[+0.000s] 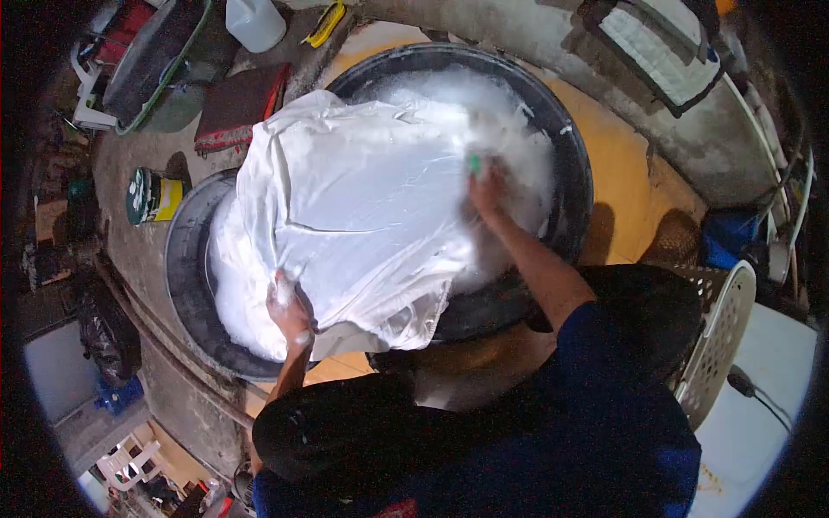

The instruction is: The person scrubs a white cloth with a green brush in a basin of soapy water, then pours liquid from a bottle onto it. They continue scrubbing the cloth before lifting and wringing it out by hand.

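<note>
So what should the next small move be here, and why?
I'd probably sweep the small green item, too blurred to name, from the white cloth's edge towards its middle. The right hand holds it by that edge, the left hand grips the opposite side, and the middle lies fairly flat between them, with thick suds just beyond the right hand.

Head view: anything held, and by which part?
Left hand grips the white cloth near its left edge. Right hand is blurred, with something green beside it; that hold can't be told.
</note>
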Demonstrator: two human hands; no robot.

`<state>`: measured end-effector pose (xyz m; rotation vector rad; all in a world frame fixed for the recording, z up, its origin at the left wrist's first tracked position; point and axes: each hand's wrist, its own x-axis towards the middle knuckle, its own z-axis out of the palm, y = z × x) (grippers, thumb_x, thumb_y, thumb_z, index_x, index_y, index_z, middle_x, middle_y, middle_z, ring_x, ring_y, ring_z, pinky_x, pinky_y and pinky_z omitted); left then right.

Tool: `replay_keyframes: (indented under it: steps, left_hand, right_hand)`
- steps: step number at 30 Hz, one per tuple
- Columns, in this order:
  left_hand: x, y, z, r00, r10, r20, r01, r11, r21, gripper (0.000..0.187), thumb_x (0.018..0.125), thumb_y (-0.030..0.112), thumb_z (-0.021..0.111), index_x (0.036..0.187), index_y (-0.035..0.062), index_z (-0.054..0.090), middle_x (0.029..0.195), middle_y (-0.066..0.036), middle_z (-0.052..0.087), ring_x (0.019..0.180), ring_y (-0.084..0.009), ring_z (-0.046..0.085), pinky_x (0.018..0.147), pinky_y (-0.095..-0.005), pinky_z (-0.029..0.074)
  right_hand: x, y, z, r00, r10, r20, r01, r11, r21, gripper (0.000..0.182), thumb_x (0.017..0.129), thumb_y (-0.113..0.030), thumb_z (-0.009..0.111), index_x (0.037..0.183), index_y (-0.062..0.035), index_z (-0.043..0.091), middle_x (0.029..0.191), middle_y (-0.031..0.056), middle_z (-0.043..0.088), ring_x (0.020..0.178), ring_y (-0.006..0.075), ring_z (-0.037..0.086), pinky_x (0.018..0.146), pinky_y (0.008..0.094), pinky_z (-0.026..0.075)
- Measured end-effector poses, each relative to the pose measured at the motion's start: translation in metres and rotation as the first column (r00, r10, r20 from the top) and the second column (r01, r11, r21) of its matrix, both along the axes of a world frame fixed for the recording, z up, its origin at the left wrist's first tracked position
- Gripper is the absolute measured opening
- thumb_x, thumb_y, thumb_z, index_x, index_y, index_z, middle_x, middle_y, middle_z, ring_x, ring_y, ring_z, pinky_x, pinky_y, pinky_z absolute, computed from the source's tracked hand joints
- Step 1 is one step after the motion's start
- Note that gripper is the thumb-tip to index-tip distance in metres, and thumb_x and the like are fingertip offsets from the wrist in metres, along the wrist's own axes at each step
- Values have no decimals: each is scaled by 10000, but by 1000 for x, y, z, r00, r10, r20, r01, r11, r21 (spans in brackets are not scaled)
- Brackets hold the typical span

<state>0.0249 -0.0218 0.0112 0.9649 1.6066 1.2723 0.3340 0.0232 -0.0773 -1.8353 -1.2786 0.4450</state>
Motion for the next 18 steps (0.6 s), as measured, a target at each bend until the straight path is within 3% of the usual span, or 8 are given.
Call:
replay_keyframes:
  steps: [1, 3, 5, 9, 14, 16, 18]
  left_hand:
    - [1, 1, -13, 999, 14, -48, -7, 989, 149, 258, 879, 273, 539, 790, 32, 519, 613, 58, 393, 563, -44, 335, 493, -194, 259]
    - [7, 3, 1, 998, 6, 61, -8, 999, 31, 250, 883, 275, 534, 804, 39, 519, 618, 57, 404, 561, -36, 339, 486, -183, 249]
    - [11, -2, 17, 996, -9, 92, 13, 999, -51, 242, 887, 277, 529, 817, 45, 521, 625, 55, 411, 557, -31, 338, 476, -176, 240]
    - [7, -2, 19, 998, -55, 24, 57, 995, -81, 240, 892, 268, 518, 823, 39, 526, 632, 44, 419, 542, -40, 338, 457, -188, 243]
    - [-12, 0, -8, 967, -94, -237, 97, 995, 4, 266, 890, 248, 510, 782, 5, 506, 608, 20, 415, 546, -61, 352, 462, -223, 274]
    - [-7, -2, -6, 973, -75, -220, 81, 997, 16, 272, 889, 245, 509, 775, -3, 501, 620, 8, 425, 557, -67, 357, 478, -226, 284]
    - [6, -4, 13, 997, -34, -65, 30, 998, -50, 267, 887, 244, 511, 774, 2, 503, 636, 8, 436, 570, -67, 361, 489, -224, 289]
  right_hand:
    - [-20, 1, 6, 999, 35, 5, -35, 999, 11, 275, 761, -85, 571, 1031, -58, 529, 838, 110, 587, 736, 224, 578, 654, 366, 478]
    - [-110, -7, 38, 966, 257, 33, -258, 966, 30, 309, 758, -88, 575, 1061, -56, 525, 858, 117, 594, 754, 232, 585, 663, 362, 482]
    - [-154, -14, 43, 929, 370, -19, -368, 927, 78, 336, 752, -94, 578, 1080, -53, 519, 889, 129, 595, 776, 246, 590, 686, 374, 482]
    - [-50, -7, 43, 995, 90, 33, -93, 990, 109, 376, 734, -111, 581, 1096, -43, 505, 972, 162, 589, 833, 287, 596, 758, 428, 476]
    - [-14, 15, 17, 992, 84, -92, -95, 988, -124, 315, 761, -104, 575, 1059, -43, 492, 818, 173, 598, 705, 293, 599, 652, 398, 489]
    - [-143, 22, 30, 943, 330, 43, -322, 936, -143, 351, 728, -127, 603, 1074, -123, 543, 859, 78, 607, 804, 238, 589, 733, 372, 454]
    - [-151, 20, 8, 957, 288, 36, -289, 956, 41, 374, 723, -110, 598, 1093, -127, 539, 886, 86, 609, 826, 232, 591, 728, 372, 460]
